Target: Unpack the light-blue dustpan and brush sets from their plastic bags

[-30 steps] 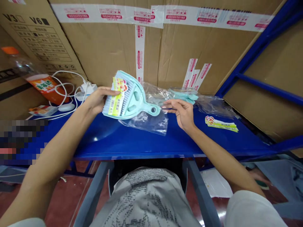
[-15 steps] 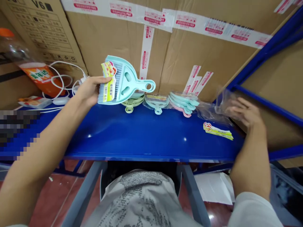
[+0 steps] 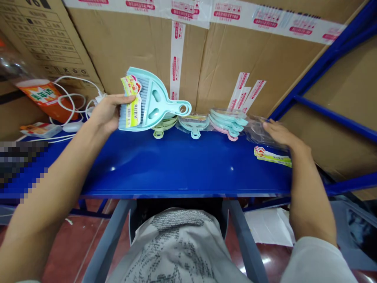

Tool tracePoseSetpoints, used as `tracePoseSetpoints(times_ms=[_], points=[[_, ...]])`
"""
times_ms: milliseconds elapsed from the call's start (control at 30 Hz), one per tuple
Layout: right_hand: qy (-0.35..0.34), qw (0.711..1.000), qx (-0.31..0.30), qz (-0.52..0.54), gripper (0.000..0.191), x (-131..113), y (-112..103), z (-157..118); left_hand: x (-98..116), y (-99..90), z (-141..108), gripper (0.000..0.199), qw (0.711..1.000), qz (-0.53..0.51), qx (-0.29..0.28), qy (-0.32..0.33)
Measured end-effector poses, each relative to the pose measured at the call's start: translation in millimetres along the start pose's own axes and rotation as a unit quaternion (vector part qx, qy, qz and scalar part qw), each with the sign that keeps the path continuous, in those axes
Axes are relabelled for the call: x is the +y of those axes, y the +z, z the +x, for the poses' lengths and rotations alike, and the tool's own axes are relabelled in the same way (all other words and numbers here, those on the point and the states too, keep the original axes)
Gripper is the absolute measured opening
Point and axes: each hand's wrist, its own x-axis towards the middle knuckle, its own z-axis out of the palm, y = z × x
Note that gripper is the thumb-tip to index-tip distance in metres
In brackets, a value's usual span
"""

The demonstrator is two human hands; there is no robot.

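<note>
My left hand [image 3: 107, 114] grips a light blue dustpan and brush set [image 3: 157, 102] by its brush side, thumb over a yellow label card [image 3: 132, 106]. My right hand [image 3: 278, 131] rests on clear plastic bags [image 3: 259, 131] at the right of the table; its fingers are stretched out, some hidden. Just below it lie several label cards [image 3: 272, 157]. Along the back stand green dustpans [image 3: 164, 125], a blue set [image 3: 194, 125] in plastic, and a pile of blue dustpans [image 3: 228, 121] with a pink one [image 3: 232, 137] underneath.
The blue table [image 3: 176, 169] backs onto large cardboard boxes [image 3: 132, 43]. An orange drink bottle [image 3: 44, 98], white cables [image 3: 69, 102] and a small packet [image 3: 41, 129] are at the left. A blue metal frame [image 3: 326, 59] borders the right. White paper [image 3: 268, 226] lies on the floor.
My right hand has moved left and down onto the plastic bags; the loose clear plastic by its fingers is now lowered. My left hand still holds the blue set, almost unmoved.
</note>
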Motion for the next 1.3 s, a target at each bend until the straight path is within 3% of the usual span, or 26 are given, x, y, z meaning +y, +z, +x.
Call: tracePoseSetpoints(times_ms=[133, 367, 533, 733, 867, 967, 1033, 1100, 1133, 1167, 1200, 1267, 1300], points=[[0.026, 0.995, -0.093, 0.009, 0.072, -12.0, 5.7, -11.2, 0.5, -1.3, 0.8, 0.037, 1.0, 0.004, -0.001, -0.004], [-0.036, 0.987, -0.155, 0.034, 0.052, -7.2, -26.4, -48.2, 0.1, 0.5, 0.9, 0.03, 1.0, -0.017, -0.009, 0.004], [-0.017, 0.999, -0.049, 0.003, 0.064, -21.4, -12.1, -38.7, -2.3, -0.6, 1.0, 0.028, 1.0, -0.017, -0.018, 0.006], [0.057, 0.993, -0.106, 0.007, 0.081, -40.4, 36.0, -9.4, -1.2, -1.0, -0.6, 0.03, 1.0, -0.012, -0.009, 0.014], [0.048, 0.994, -0.094, 0.031, 0.077, -41.0, 46.6, -6.3, 0.1, -0.9, -0.8, 0.031, 1.0, -0.011, -0.011, 0.023], [0.03, 0.998, -0.036, 0.044, 0.067, -42.1, 32.8, -9.0, -1.9, 1.6, -0.4, 0.027, 1.0, -0.019, -0.01, 0.014], [0.031, 0.993, 0.097, 0.052, 0.064, -49.8, 15.2, -12.5, -5.7, 5.1, -0.4, 0.028, 0.999, -0.028, -0.028, 0.001], [0.012, 0.947, 0.304, 0.104, 0.06, -69.8, -4.2, -19.7, -10.9, 9.9, -0.6, 0.031, 0.998, -0.036, -0.048, -0.006], [-0.017, 0.91, 0.382, 0.16, 0.056, -86.0, -12.9, -25.6, -13.6, 12.5, -0.9, 0.033, 0.998, -0.036, -0.051, -0.006], [-0.063, 0.878, 0.412, 0.234, 0.05, -106.4, -20.2, -33.1, -16.2, 15.2, -1.5, 0.034, 0.998, -0.033, -0.05, -0.007], [-0.123, 0.856, 0.39, 0.315, 0.045, -130.6, -25.9, -42.2, -18.4, 17.8, -2.3, 0.035, 0.999, -0.028, -0.046, -0.007], [-0.27, 0.834, 0.206, 0.436, 0.045, -187.0, -33.1, -62.3, -21.5, 21.5, -4.1, 0.036, 0.999, -0.02, -0.039, -0.01], [-0.334, 0.822, 0.124, 0.445, 0.053, -216.7, -35.1, -71.6, -22.2, 22.3, -4.6, 0.037, 0.999, -0.02, -0.037, -0.012]])
